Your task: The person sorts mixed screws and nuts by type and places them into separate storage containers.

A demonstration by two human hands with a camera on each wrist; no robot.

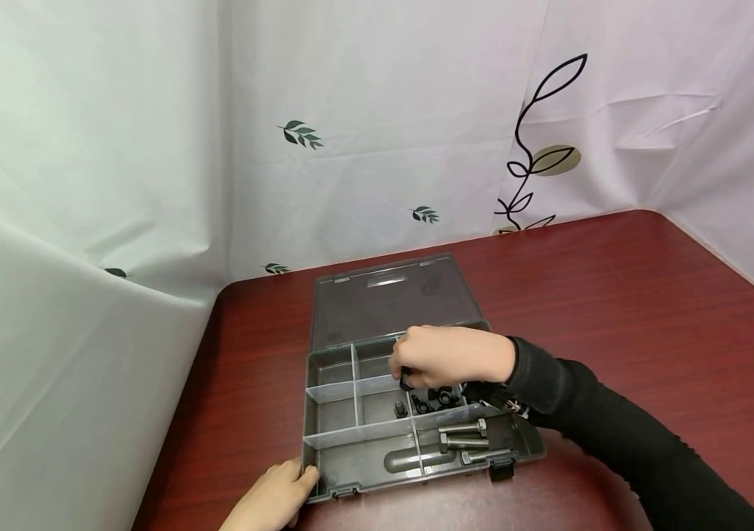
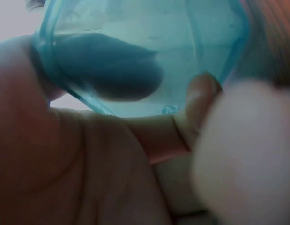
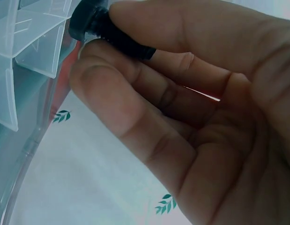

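Observation:
A grey, see-through compartment box (image 1: 350, 435) sits on the table with its lid (image 1: 390, 306) laid back behind it. My left hand (image 1: 274, 493) grips the box's front left corner; in the left wrist view, fingers curl against the clear plastic wall (image 2: 182, 51). Above the middle compartments is my right hand (image 1: 450, 355), its thumb and fingers pinching a black bolt (image 3: 123, 40). One black bolt (image 1: 400, 408) stands in the middle compartment below. More black hardware (image 1: 444, 397) lies in the compartment to its right, partly hidden by the right hand and wrist.
Several silver bolts (image 1: 463, 443) lie in the front right compartment. A dark latch (image 1: 502, 470) hangs at the box's front edge. The reddish-brown table (image 1: 616, 310) meets a white patterned cloth (image 1: 364, 147) behind and at both sides.

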